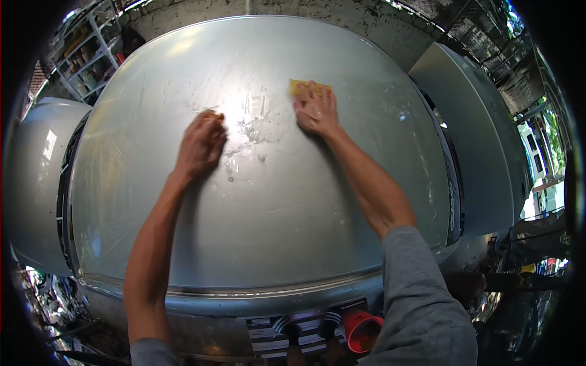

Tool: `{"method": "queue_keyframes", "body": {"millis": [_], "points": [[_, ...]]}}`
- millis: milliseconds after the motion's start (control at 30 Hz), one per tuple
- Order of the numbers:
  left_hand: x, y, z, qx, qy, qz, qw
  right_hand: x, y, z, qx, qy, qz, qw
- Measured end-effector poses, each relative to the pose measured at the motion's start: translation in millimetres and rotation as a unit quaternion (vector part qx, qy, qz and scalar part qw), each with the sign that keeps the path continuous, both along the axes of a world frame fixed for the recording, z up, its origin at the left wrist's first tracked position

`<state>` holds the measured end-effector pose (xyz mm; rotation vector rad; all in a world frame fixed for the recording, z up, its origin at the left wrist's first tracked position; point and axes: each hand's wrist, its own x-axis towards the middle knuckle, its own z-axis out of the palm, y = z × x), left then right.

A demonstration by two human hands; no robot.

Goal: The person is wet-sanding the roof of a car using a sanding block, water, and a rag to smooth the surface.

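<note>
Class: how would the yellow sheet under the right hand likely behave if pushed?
The yellow sheet probably slides easily, since the silver car roof looks wet and smooth. Looking thin, it is likely light and somewhat bendy.

- A broad, silver-grey vehicle roof point(262, 232) is curving gently outward, its glossy surface reflecting light, with wet patches point(247, 129) glistening near its upper middle and faint streaks running toward both side edges.
- A yellow, straight-edged pad point(300, 84) is lying on the roof to the right of the wet patches, mostly hiding beneath the right grip point(316, 113).
- A small orange-brown piece point(212, 114) is showing at the left grip point(203, 143), left of the wet patches, its full shape hiding from view.
</note>
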<state>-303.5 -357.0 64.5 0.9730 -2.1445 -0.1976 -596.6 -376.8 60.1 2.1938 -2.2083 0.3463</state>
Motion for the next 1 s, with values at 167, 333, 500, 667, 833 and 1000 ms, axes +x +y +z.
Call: {"method": "queue_keyframes", "body": {"millis": [167, 333, 500, 667, 833, 1000], "points": [[147.3, 34.4, 2.4, 0.041, -0.059, 0.214, 0.974, 3.4, 74.2, -3.5, 0.014, 0.047, 0.253, 0.966], [137.4, 18.8, -15.8, 0.111, -0.129, 0.305, 0.937, 29.8, -9.0, 1.8, 0.010, 0.021, 0.056, 0.998], [155.1, 31.2, -12.0, 0.100, -0.134, 0.332, 0.928, 27.6, 70.3, 3.4, 0.054, 0.037, 0.258, 0.964], [136.9, 12.1, -3.7, 0.077, -0.109, 0.315, 0.939, 79.8, -14.0, 24.5, -0.016, 0.046, 0.117, 0.992], [155.9, 27.3, -3.8, 0.111, -0.120, 0.339, 0.927, 50.4, 60.7, 6.3, 0.060, 0.023, 0.239, 0.969], [137.6, 19.8, -15.3, 0.116, -0.109, 0.312, 0.937, 128.8, -36.6, 2.0, 0.004, 0.078, 0.127, 0.989]]}}
